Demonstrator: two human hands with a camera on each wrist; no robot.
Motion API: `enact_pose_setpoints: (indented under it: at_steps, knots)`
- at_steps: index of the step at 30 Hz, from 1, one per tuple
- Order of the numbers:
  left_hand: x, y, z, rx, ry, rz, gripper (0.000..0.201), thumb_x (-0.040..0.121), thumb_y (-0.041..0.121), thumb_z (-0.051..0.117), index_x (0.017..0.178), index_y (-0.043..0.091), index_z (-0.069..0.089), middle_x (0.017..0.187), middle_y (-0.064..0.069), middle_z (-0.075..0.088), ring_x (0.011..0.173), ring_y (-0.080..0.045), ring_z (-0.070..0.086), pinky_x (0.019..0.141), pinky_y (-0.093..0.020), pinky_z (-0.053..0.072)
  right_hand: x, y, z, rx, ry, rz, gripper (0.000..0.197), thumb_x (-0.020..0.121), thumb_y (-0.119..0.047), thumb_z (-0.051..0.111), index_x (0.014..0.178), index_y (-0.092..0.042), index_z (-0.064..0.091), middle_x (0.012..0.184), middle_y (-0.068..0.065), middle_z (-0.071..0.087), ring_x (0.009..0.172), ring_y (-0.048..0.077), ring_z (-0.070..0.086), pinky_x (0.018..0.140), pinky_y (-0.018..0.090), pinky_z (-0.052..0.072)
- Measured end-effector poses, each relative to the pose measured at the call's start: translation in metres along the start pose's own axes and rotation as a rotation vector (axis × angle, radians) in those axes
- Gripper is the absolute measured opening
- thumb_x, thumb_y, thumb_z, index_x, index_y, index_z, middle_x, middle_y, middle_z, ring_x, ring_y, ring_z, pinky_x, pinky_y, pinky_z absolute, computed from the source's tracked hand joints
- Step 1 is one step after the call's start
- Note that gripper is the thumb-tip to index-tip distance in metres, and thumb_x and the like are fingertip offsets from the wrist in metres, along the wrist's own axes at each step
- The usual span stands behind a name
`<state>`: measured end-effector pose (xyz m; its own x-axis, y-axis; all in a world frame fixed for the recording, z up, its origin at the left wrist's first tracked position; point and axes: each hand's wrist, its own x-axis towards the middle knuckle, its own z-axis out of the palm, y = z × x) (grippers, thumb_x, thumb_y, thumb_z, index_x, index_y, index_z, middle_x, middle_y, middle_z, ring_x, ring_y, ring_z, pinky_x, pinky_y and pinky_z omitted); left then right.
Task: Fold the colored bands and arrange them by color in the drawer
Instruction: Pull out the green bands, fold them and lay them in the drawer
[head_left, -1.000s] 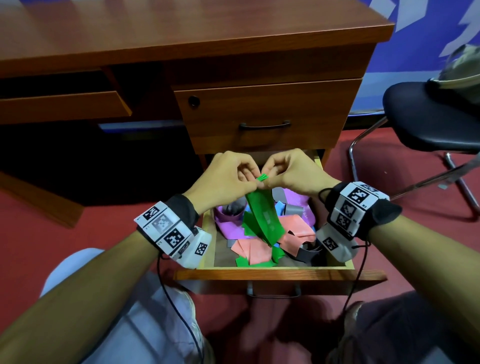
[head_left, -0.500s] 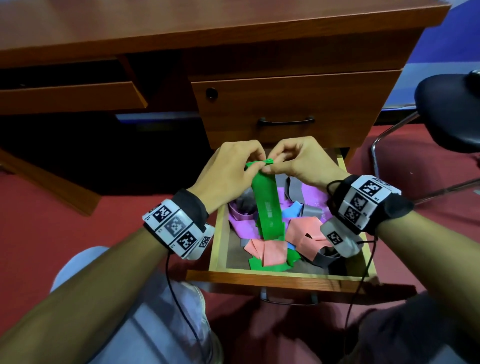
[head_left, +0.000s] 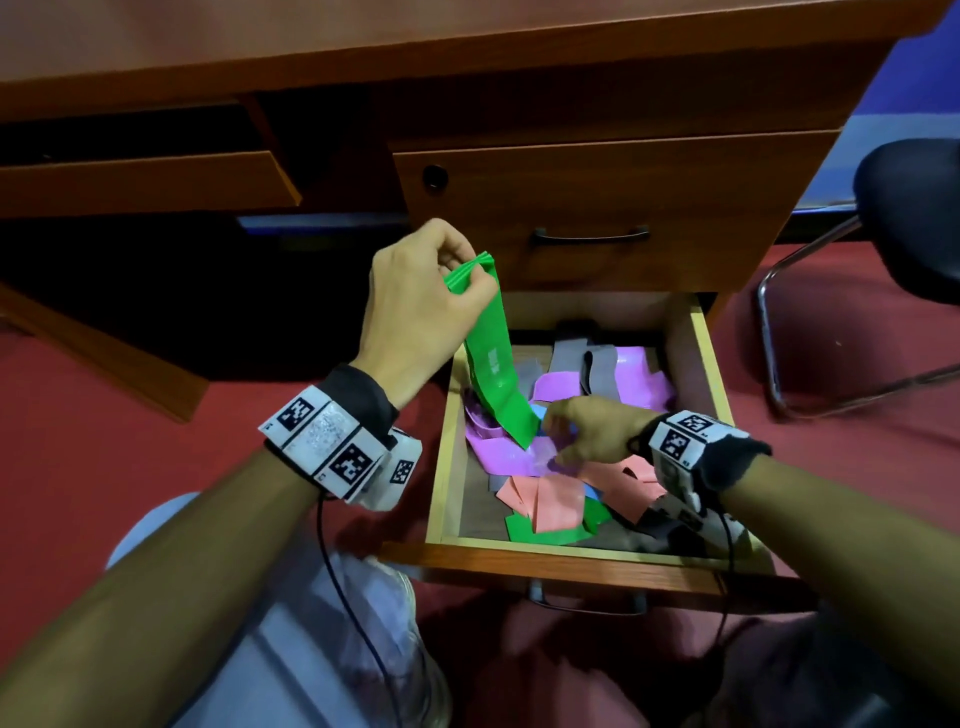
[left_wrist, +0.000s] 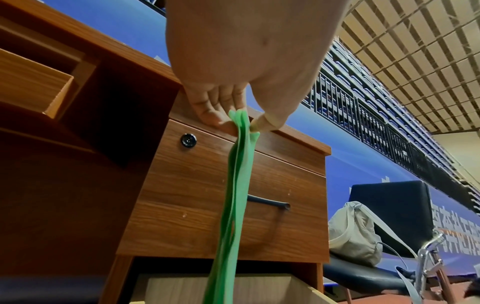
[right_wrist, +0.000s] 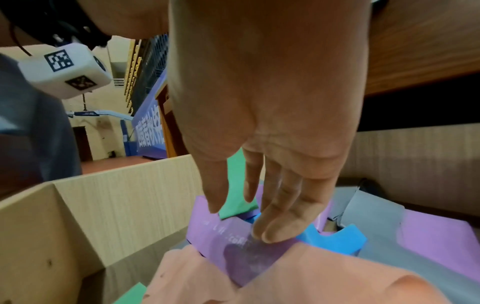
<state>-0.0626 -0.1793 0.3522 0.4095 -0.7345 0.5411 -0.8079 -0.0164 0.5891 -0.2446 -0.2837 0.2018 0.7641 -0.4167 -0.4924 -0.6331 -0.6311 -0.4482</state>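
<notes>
My left hand (head_left: 457, 280) pinches the top end of a green band (head_left: 496, 374) and holds it up over the open drawer (head_left: 447, 457); the band hangs down with its lower end on the pile. The left wrist view shows thumb and fingers pinching the green band (left_wrist: 240, 164) at its doubled top. My right hand (head_left: 576, 426) is low inside the drawer with fingers extended down, fingertips (right_wrist: 270, 232) touching a purple band (right_wrist: 233, 242) beside the green band's bottom end (right_wrist: 236, 197). Pink (head_left: 550, 499), purple (head_left: 498, 452), blue, grey and green bands lie tangled in the drawer.
The wooden desk (head_left: 467, 62) stands above, with a closed drawer (head_left: 597, 208) just over the open one. A black chair (head_left: 914, 176) with a beige bag (left_wrist: 353, 234) stands at the right. Red floor surrounds the desk, and my knees are below the drawer front.
My right hand let go of the green band's top and dropped into the drawer near the band's lower end. My left hand lifted the top end higher and to the left.
</notes>
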Motion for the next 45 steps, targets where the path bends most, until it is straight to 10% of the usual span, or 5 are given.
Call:
enact_pose_setpoints:
  at_steps: [5,9,18,30,45]
  knots:
    - [0.003,-0.002,-0.007,-0.069,0.183,0.022,0.009,0.084,0.017,0.066,0.091,0.012,0.065,0.084,0.004,0.067,0.064,-0.001,0.054,0.061,-0.015,0.041,0.007,-0.002,0.003,-0.072,0.062,0.007,0.059,0.081,-0.026,0.077,0.134,-0.016,0.053,0.123,0.005,0.056,0.109,0.026,0.059,0.089,0.032,0.05]
    - [0.001,-0.001,-0.008,-0.101,0.201,0.03,0.009,0.085,0.015,0.066,0.092,0.01,0.064,0.084,0.004,0.065,0.062,0.0,0.052,0.061,-0.01,0.036,0.009,-0.001,0.003,-0.085,0.069,0.002,0.026,0.075,-0.021,0.077,0.098,-0.02,0.067,0.095,-0.001,0.066,0.085,0.02,0.063,0.072,0.031,0.055]
    - [-0.016,-0.004,0.024,-0.07,-0.347,-0.086,0.006,0.077,0.024,0.07,0.077,0.02,0.065,0.07,0.005,0.067,0.063,-0.01,0.064,0.064,-0.037,0.06,-0.016,0.007,0.012,0.018,-0.436,-0.006,0.022,0.077,0.002,0.073,0.096,-0.007,0.079,0.068,-0.015,0.073,0.061,-0.005,0.065,0.066,0.02,0.056]
    - [-0.025,0.007,0.044,0.009,-0.461,-0.069,0.005,0.076,0.02,0.069,0.075,0.021,0.064,0.068,0.007,0.066,0.067,-0.012,0.065,0.068,-0.038,0.06,-0.018,0.025,0.041,-0.574,-0.075,-0.068,0.045,0.069,-0.044,0.074,0.108,-0.036,0.056,0.096,-0.011,0.065,0.09,0.019,0.062,0.071,0.03,0.051]
    - [-0.014,0.004,0.046,-0.008,-0.361,-0.167,0.008,0.072,0.029,0.067,0.074,0.022,0.064,0.064,0.007,0.067,0.064,-0.008,0.066,0.069,-0.036,0.06,-0.043,0.0,-0.059,0.928,0.427,-0.123,0.007,0.076,-0.009,0.056,0.077,-0.015,0.052,0.066,0.006,0.055,0.062,0.02,0.053,0.054,0.028,0.044]
